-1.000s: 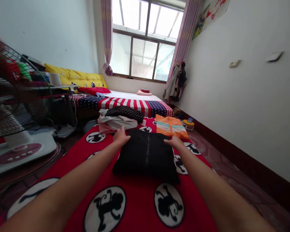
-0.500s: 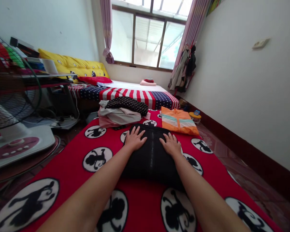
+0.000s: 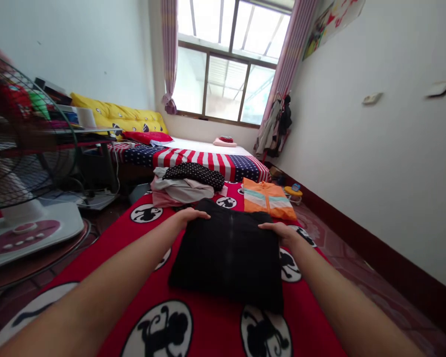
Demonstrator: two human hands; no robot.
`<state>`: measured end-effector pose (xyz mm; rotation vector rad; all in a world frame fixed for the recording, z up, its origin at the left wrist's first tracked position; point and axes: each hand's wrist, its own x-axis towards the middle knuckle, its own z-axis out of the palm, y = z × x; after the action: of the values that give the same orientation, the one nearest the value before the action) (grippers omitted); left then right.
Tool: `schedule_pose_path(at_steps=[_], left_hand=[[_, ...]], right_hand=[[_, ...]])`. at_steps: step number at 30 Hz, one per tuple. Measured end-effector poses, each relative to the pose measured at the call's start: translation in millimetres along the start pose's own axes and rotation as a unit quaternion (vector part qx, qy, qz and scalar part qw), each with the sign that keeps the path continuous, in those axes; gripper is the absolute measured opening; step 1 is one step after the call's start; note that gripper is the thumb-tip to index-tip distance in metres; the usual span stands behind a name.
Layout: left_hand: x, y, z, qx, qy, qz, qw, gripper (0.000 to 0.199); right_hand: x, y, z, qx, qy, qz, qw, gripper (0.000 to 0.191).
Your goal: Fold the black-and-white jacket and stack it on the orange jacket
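Observation:
A folded black garment (image 3: 228,253) with a line down its middle lies on the red blanket (image 3: 208,329) with round black-and-white figures. My left hand (image 3: 193,215) grips its upper left edge, thumb on top and fingers underneath. At its upper right edge, my right hand (image 3: 280,230) holds it the same way, the fingers mostly hidden under the cloth. Just beyond lies a folded orange garment (image 3: 269,201) with pale stripes. Behind my left hand is a pile of clothes (image 3: 182,188), with a black dotted piece on top.
A fan (image 3: 29,218) stands at the left beside a cluttered desk (image 3: 85,131). Behind the blanket is a bed with a flag-patterned cover (image 3: 204,159). Clothes (image 3: 273,126) hang near the window. A yellow-topped stool (image 3: 293,192) stands by the right wall.
Both hands have gone from lying flat on the black garment to gripping its sides. The garment now reaches nearer to me and looks larger. The camera view has tilted up.

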<state>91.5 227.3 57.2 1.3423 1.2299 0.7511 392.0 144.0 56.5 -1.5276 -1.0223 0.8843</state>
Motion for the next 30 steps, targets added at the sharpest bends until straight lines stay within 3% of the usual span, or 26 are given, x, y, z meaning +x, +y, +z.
schedule_pose_path(at_steps=[2,4,7,10,12,14,17,19,21,24,30], left_hand=[[-9.3,31.1,-11.1,-0.003,-0.021,0.026,0.999,0.026],[-16.1,67.6,-20.4,0.001,0.008,0.126,0.992,0.028],[-19.8,115.7,-31.7,0.018,0.087,0.242,0.966,0.034],[-21.2,125.9,-40.3,0.118,0.18,0.338,0.916,0.038],[-25.7,101.4,-42.4,0.193,0.187,0.396,0.878,0.045],[-35.1,54.5,-40.0,0.235,0.135,0.429,0.861,0.051],[-55.4,-33.9,-30.9,0.26,0.082,0.414,0.868,0.03],[-68.4,-84.4,-26.2,0.262,0.05,0.38,0.886,0.036],[-78.5,-116.8,-25.6,0.244,0.07,0.348,0.902,0.041],[-88.4,-132.4,-30.1,0.217,0.099,0.312,0.92,0.041],[-95.6,-127.3,-34.8,0.166,0.142,0.278,0.935,0.028]], right_hand=[[0.4,-31.8,-11.3,-0.003,-0.015,0.002,1.0,0.026],[4.0,-70.6,-18.4,0.015,0.002,-0.034,0.999,0.03],[10.8,-122.6,-25.2,0.043,0.062,-0.183,0.98,0.042],[5.3,-133.5,-29.5,0.006,0.107,-0.274,0.956,0.048],[-10.8,-107.3,-28.9,-0.056,0.116,-0.289,0.949,0.046],[-35.9,-58.5,-25.5,-0.13,0.085,-0.305,0.94,0.041],[-77.0,30.3,-20.4,-0.158,0.024,-0.281,0.946,0.03],[-96.4,79.5,-20.8,-0.159,-0.004,-0.252,0.955,0.035],[-106.1,110.2,-24.2,-0.134,0.023,-0.224,0.965,0.033],[-107.9,124.2,-29.8,-0.1,0.056,-0.205,0.972,0.027],[-104.3,120.7,-29.7,-0.073,0.074,-0.201,0.974,0.022]])
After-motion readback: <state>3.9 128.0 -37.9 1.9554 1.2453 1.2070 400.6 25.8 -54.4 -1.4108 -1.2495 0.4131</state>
